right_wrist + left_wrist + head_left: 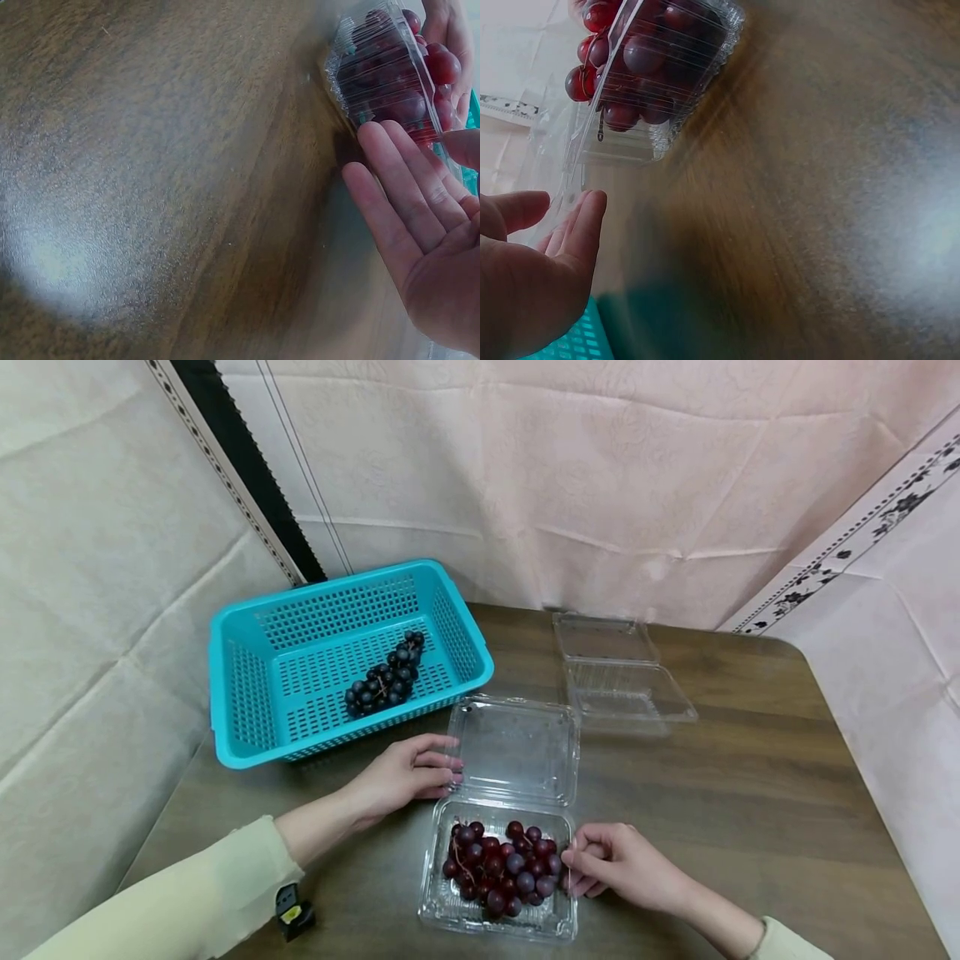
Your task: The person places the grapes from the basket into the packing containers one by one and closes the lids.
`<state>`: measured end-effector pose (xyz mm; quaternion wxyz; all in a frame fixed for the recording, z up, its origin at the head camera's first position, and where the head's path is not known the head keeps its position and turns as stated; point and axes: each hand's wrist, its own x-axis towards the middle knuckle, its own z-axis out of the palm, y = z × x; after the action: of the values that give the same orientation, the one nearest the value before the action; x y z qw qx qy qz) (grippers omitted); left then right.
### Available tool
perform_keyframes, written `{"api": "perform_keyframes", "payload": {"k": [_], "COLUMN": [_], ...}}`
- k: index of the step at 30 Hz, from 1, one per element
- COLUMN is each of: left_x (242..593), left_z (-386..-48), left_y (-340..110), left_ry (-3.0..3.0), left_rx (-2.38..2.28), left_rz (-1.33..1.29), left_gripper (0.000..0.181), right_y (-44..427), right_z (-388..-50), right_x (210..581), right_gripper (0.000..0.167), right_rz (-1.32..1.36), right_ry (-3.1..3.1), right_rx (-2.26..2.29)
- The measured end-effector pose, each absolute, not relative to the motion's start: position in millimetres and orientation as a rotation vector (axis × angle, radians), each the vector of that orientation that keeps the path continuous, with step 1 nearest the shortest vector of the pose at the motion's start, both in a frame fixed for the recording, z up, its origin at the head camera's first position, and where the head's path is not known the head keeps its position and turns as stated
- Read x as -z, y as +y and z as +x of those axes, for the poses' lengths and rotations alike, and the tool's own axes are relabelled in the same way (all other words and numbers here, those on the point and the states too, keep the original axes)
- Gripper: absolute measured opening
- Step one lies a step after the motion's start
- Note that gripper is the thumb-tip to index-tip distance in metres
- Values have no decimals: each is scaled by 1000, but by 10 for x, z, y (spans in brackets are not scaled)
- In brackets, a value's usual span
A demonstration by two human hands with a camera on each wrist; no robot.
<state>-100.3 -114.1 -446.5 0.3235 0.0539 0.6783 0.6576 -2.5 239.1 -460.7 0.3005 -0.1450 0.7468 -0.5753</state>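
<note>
A clear plastic clamshell container [498,931] stands on the table in front of me, its lid [517,752] folded back away from me. Inside its base lies a bunch of red grapes [498,868]. My left hand [420,768] is at the lid's left edge, fingers lightly bent and touching it; in the left wrist view, thumb and fingers stand apart around that edge. At the base's right rim, my right hand [618,864] pinches the plastic by the thumb. Its other fingers [409,187] extend along the outer side wall in the right wrist view.
A turquoise perforated basket [352,578] at the back left holds a bunch of black grapes [386,677]. Another clear clamshell container [626,689] lies unfolded at the back right. Pale cloth [600,468] hangs behind the wooden table [735,793].
</note>
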Motion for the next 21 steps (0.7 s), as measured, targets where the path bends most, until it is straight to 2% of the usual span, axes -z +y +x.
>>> {"api": "perform_keyframes", "payload": {"k": [21], "left_x": [4418], "left_z": [-841], "left_y": [-1232], "left_ry": [1821], "left_rx": [-1764], "left_rz": [220], "left_gripper": [55], "right_y": [2369], "right_z": [-27], "right_x": [4652], "right_gripper": [23], "right_rz": [-377], "right_ry": [1939], "right_rx": [1550]}}
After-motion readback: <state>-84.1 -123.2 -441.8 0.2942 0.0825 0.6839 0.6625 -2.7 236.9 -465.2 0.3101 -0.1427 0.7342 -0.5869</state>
